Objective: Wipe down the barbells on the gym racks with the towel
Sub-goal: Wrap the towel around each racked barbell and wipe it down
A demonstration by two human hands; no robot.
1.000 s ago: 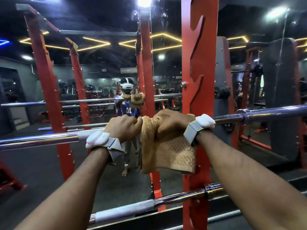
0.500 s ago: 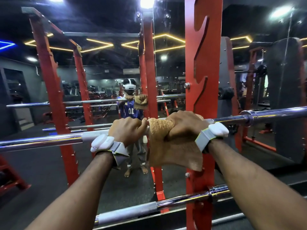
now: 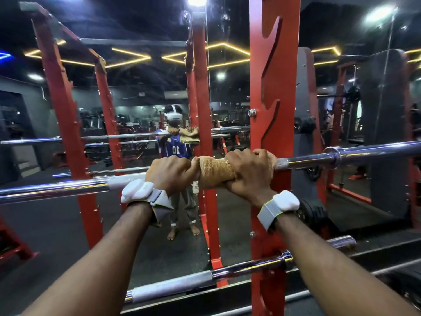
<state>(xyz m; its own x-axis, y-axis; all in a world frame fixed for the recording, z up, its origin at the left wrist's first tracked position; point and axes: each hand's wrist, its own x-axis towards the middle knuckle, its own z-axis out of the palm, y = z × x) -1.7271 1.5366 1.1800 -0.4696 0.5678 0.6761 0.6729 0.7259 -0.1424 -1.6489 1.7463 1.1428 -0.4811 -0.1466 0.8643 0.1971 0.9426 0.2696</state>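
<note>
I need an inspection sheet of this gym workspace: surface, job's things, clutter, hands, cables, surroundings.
Surface: dark gym floor, bare where visible.
Job's things: tan towel wrapped around the upper barbell; lower barbell rests further down the red rack.
Clutter: nothing seen.
Hands: left hand grips the bar beside the towel; right hand is closed on the towel. Both wrists wear white bands.
Cables: nothing seen.
Surroundings: mirror ahead reflects the person and racks; ceiling lights are on.

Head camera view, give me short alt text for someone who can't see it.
Both hands grip a tan towel wrapped around a chrome barbell on a red rack: left hand, right hand. A second barbell sits lower, and a mirror ahead reflects the person.
</note>
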